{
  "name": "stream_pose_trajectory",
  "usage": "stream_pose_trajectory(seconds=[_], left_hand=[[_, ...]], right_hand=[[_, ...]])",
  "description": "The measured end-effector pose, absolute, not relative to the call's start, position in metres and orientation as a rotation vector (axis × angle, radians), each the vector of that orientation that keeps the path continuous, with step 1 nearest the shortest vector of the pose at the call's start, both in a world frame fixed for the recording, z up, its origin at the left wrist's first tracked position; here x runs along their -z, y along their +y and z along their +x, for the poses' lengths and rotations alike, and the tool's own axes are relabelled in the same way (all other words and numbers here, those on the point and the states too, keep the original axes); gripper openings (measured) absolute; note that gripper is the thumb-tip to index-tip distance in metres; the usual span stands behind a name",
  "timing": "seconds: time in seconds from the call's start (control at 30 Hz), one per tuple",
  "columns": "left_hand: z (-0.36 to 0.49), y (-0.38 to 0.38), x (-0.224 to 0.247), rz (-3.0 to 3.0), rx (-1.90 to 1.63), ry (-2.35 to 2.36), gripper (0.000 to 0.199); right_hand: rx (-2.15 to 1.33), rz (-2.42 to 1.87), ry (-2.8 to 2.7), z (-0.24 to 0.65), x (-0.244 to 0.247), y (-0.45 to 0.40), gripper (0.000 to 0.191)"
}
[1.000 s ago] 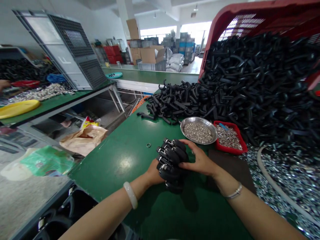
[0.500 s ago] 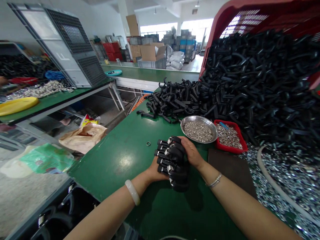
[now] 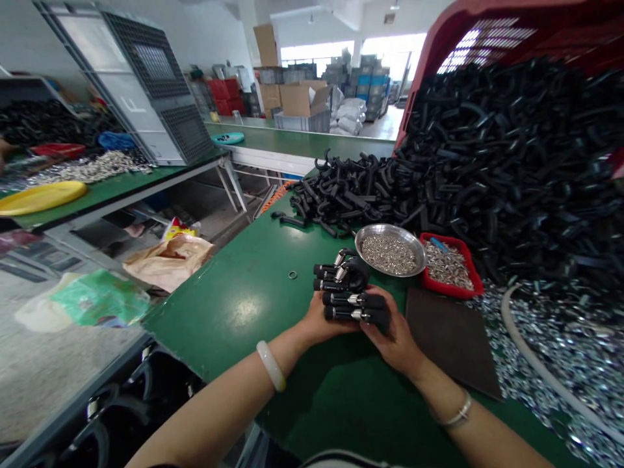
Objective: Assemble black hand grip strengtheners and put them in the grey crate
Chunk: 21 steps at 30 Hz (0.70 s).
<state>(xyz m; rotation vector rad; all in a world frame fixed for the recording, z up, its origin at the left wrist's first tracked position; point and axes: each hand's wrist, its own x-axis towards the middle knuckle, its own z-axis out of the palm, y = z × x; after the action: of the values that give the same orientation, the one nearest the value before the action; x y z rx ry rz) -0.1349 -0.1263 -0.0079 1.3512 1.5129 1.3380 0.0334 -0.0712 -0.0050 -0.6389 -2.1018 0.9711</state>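
My left hand [image 3: 319,322] is wrapped round the left and lower side of a bunch of black curved plastic parts [image 3: 355,283] with silvery, spring-like metal fittings. From the right, my right hand [image 3: 400,344] closes on the nearer parts of the same bunch. Several parts lie side by side, held above the green table [image 3: 219,305]; my palms hide their undersides. A small metal ring [image 3: 292,275] lies on the table left of the bunch. Just beyond my hands stand a round metal bowl [image 3: 420,257] of small metal pieces and a red tray [image 3: 480,286] of small metal pins.
A large heap of black curved parts [image 3: 487,175] spills from a tipped red basket [image 3: 424,65]. On the right, a dark mat [image 3: 448,338] borders loose shiny metal pieces [image 3: 560,344] and a pale hose [image 3: 526,364]. Below the table's left edge, a crate holds black parts [image 3: 117,409].
The bunch has turned and shifted slightly right, showing the nearer parts' sides. My right hand has moved from its far right side down to its near right side.
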Motion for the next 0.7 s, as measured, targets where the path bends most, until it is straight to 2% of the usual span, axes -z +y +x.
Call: stream_pose_trajectory(seconds=[0.07, 0.2, 0.33, 0.47, 0.6, 0.7], left_hand=[[-0.138, -0.125, 0.007, 1.431, -1.341, 1.416, 0.060], [-0.143, -0.125, 0.020, 1.478, -1.410, 1.380, 0.077], [-0.143, -0.123, 0.035, 1.523, -1.420, 1.366, 0.084], [-0.141, -0.123, 0.034, 1.640, -1.399, 1.353, 0.081], [-0.138, -0.127, 0.025, 1.818, -1.235, 1.427, 0.081], [-0.132, -0.130, 0.020, 1.641, -1.161, 1.534, 0.072]], right_hand=[[-0.983, -0.669, -2.070, 0.024, 0.003, -0.067, 0.036], [-1.022, -0.703, -2.089, 0.019, -0.009, -0.065, 0.037], [-1.048, -0.926, -2.034, 0.018, -0.014, -0.073, 0.035], [-1.024, -0.988, -1.955, 0.014, -0.002, -0.083, 0.047], [-1.119, -0.969, -1.942, 0.017, 0.006, -0.093, 0.054], [-1.124, -0.849, -1.949, 0.022, 0.002, -0.103, 0.062]])
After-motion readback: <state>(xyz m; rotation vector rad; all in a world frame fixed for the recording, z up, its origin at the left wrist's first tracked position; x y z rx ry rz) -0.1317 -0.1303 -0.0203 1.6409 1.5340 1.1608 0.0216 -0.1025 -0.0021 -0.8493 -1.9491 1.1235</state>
